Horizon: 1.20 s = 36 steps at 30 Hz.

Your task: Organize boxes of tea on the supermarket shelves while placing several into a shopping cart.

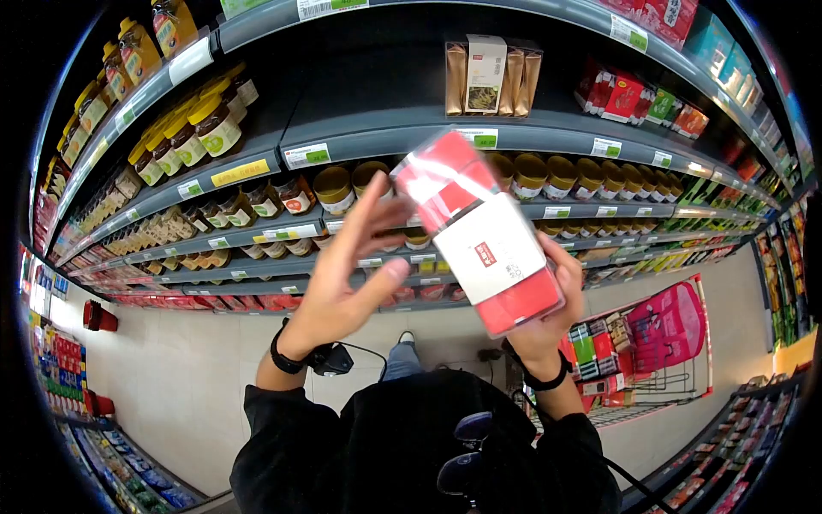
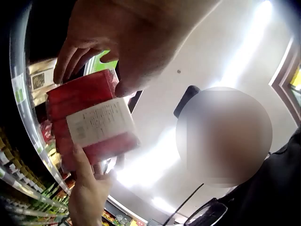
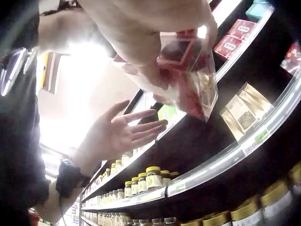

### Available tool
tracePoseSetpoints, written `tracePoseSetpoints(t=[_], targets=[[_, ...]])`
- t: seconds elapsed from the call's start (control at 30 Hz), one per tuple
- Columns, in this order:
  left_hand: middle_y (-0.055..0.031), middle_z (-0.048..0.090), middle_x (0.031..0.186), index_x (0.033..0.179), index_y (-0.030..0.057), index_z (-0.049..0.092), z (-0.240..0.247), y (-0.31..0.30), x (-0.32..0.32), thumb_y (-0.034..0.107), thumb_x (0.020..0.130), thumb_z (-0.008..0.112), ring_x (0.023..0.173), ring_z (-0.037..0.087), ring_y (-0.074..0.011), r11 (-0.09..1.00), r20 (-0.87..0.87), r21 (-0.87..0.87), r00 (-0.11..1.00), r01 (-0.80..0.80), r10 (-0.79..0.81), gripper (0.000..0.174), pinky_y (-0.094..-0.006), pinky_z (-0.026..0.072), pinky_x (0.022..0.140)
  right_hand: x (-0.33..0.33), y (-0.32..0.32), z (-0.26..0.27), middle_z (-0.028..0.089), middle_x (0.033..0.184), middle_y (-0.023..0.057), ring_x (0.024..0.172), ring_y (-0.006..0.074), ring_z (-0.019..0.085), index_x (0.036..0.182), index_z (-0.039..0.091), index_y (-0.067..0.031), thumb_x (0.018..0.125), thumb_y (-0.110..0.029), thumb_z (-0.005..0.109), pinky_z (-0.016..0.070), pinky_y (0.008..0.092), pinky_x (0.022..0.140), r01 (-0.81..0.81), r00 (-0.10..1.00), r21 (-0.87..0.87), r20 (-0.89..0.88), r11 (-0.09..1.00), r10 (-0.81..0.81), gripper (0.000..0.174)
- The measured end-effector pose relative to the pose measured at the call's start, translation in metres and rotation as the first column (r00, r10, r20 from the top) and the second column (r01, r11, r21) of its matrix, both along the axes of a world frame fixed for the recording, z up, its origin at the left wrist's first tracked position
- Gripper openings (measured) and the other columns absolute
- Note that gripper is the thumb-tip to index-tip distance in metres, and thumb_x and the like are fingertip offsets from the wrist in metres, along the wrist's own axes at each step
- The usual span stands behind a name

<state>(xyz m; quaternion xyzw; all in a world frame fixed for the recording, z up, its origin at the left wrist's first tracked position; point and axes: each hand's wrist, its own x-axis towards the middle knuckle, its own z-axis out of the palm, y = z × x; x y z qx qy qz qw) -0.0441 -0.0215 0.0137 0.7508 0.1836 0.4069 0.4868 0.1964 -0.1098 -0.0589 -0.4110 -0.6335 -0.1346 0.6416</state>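
Observation:
A red package with a white paper band (image 1: 486,248), wrapped in clear plastic, is tilted in front of the shelves. My right hand (image 1: 552,300) grips its lower right edge, thumb and fingers round the side. My left hand (image 1: 347,270) is beside the package's left side with the fingers spread, holding nothing. In the left wrist view, printed text and a barcode show on the band (image 2: 100,121), and the right hand (image 2: 89,193) holds the package from below. The right wrist view shows the left hand (image 3: 123,134) palm up, apart from the clear wrapping (image 3: 207,89).
A box with gold packets (image 1: 491,77) stands on the upper shelf (image 1: 377,133). Jars with yellow lids (image 1: 211,124) are at the left, gold-lidded jars (image 1: 561,176) on the shelf below. A shopping cart (image 1: 704,343) holding goods is at the lower right.

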Motion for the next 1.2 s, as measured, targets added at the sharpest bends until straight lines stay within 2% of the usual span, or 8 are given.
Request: tracePoseSetpoints(t=[0.1, 0.2, 0.27, 0.57, 0.67, 0.77, 0.87, 1.2], targets=[[-0.0267, 0.036, 0.153, 0.161, 0.0057, 0.004, -0.008, -0.004, 0.012, 0.025, 0.087, 0.077, 0.140, 0.042, -0.0361, 0.963, -0.065, -0.052, 0.961, 0.266, -0.269, 0.106, -0.0507, 0.0413, 0.112, 0.000, 0.004, -0.001, 0.056, 0.130, 0.0220, 0.112, 0.0370, 0.055, 0.123, 0.054, -0.0193, 0.088, -0.017, 0.067, 0.0433, 0.0526, 0.095, 0.237, 0.961, 0.177, 0.101, 0.955, -0.257, 0.037], [-0.0228, 0.039, 0.150, 0.158, 0.0011, 0.006, 0.000, -0.018, 0.027, 0.029, 0.072, 0.091, 0.139, 0.043, -0.0320, 0.956, -0.078, -0.028, 0.953, 0.291, -0.292, 0.124, -0.0452, 0.0419, 0.110, -0.012, 0.001, -0.013, 0.053, 0.129, 0.0175, 0.113, 0.0351, 0.050, 0.126, 0.053, -0.0066, 0.086, -0.025, 0.071, 0.0383, 0.0487, 0.098, 0.316, 0.932, 0.076, 0.163, 0.946, -0.324, 0.048], [-0.0224, 0.039, 0.149, 0.157, 0.0009, 0.010, 0.001, -0.012, 0.030, 0.028, 0.071, 0.092, 0.140, 0.042, -0.0316, 0.973, -0.097, 0.044, 0.970, 0.229, -0.223, 0.122, -0.0436, 0.0417, 0.110, -0.016, 0.004, -0.018, 0.051, 0.129, 0.0149, 0.114, 0.0337, 0.048, 0.129, 0.051, 0.0044, 0.083, -0.030, 0.077, 0.0355, 0.0460, 0.099, 0.313, 0.921, 0.050, 0.227, 0.948, -0.316, 0.064], [-0.0200, 0.066, 0.125, 0.134, -0.0004, 0.055, 0.020, 0.003, 0.028, 0.015, 0.068, 0.089, 0.109, 0.069, -0.0273, 0.880, 0.118, 0.461, 0.991, -0.110, 0.061, 0.076, -0.0361, 0.0567, 0.092, 0.007, 0.001, -0.014, 0.050, 0.132, 0.0158, 0.107, 0.0309, 0.057, 0.121, 0.060, -0.0192, 0.070, -0.006, 0.084, 0.0493, 0.0439, 0.084, -0.051, 0.941, -0.008, 0.334, 0.999, 0.050, 0.058], [-0.0188, 0.066, 0.126, 0.133, 0.0002, 0.055, 0.016, 0.007, 0.019, 0.015, 0.067, 0.089, 0.110, 0.069, -0.0270, 0.886, 0.081, 0.462, 0.997, -0.032, -0.006, 0.075, -0.0366, 0.0561, 0.094, 0.025, -0.010, 0.008, 0.048, 0.130, 0.0167, 0.118, 0.0303, 0.052, 0.144, 0.027, -0.0140, 0.080, -0.023, 0.085, 0.0448, 0.0447, 0.098, 0.122, 0.959, 0.079, 0.247, 0.989, -0.138, 0.087], [-0.0185, 0.065, 0.127, 0.134, 0.0009, 0.054, 0.007, 0.011, 0.012, 0.016, 0.067, 0.090, 0.112, 0.068, -0.0272, 0.901, 0.112, 0.433, 0.993, -0.020, -0.032, 0.078, -0.0378, 0.0554, 0.096, 0.030, 0.006, 0.029, 0.048, 0.134, 0.0198, 0.120, 0.0360, 0.052, 0.154, 0.019, -0.0065, 0.063, -0.028, 0.095, 0.0441, 0.0469, 0.103, 0.012, 1.000, 0.179, -0.017, 0.984, -0.009, 0.121], [-0.0177, 0.063, 0.132, 0.137, 0.0012, 0.052, -0.004, 0.013, 0.006, 0.017, 0.067, 0.090, 0.117, 0.066, -0.0279, 0.917, 0.122, 0.388, 0.981, 0.094, -0.152, 0.081, -0.0400, 0.0539, 0.101, 0.032, 0.005, 0.027, 0.043, 0.145, 0.0248, 0.133, 0.0371, 0.047, 0.158, 0.008, -0.0059, 0.063, -0.035, 0.095, 0.0382, 0.0491, 0.111, -0.414, 0.899, -0.185, -0.240, 0.891, 0.368, 0.132], [-0.0234, 0.059, 0.136, 0.139, 0.0037, 0.045, -0.002, 0.009, -0.010, 0.000, 0.062, 0.088, 0.129, 0.057, -0.0345, 0.938, 0.077, 0.316, 0.981, 0.146, -0.178, 0.088, -0.0486, 0.0481, 0.109, 0.023, 0.021, 0.006, 0.050, 0.140, 0.0198, 0.129, 0.0320, 0.053, 0.158, 0.000, -0.0018, 0.061, -0.043, 0.096, 0.0425, 0.0457, 0.110, -0.459, 0.889, -0.366, -0.204, 0.810, 0.411, 0.143]])
